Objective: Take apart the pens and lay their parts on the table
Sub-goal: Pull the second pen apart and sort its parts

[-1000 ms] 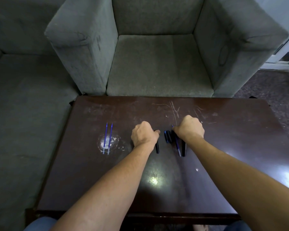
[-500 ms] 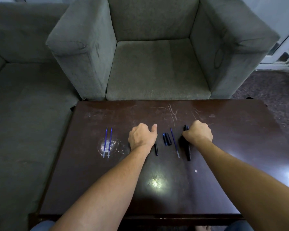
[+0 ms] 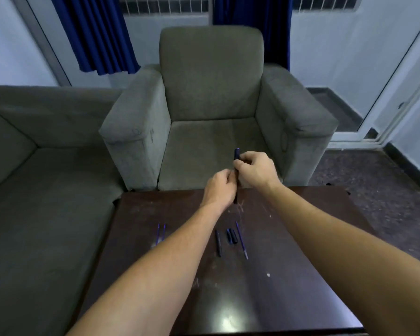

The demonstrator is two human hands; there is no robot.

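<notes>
Pen (image 3: 237, 154) is held upright over the far edge of the desk (image 3: 289, 275), gripped by both hands. The upper part is pinched by the right hand (image 3: 255, 170), whose fingers are curled round it; the top end sticks out above the fingers. The lower part is clenched in the left hand (image 3: 218, 187), and the tip pokes out below the fist. Both hands are raised off the desk and close together; whether they touch cannot be told. The pen looks whole, though its middle is hidden by the fingers.

Parts are laid out on the desk nearer the person. Two blue refills (image 3: 161, 232) lie side by side on the left, partly covered by the left forearm. A black barrel (image 3: 218, 243) lies near the middle, pointing away from the person. Two dark caps (image 3: 231, 236) lie just right of it, touching each other. A single refill (image 3: 241, 240) lies just right of the caps, slightly slanted. The desk top is dark, scratched and glossy.

A grey armchair (image 3: 211, 93) stands behind the desk, a grey sofa (image 3: 34, 166) to the left, and blue curtains (image 3: 95, 32) hang behind them.
</notes>
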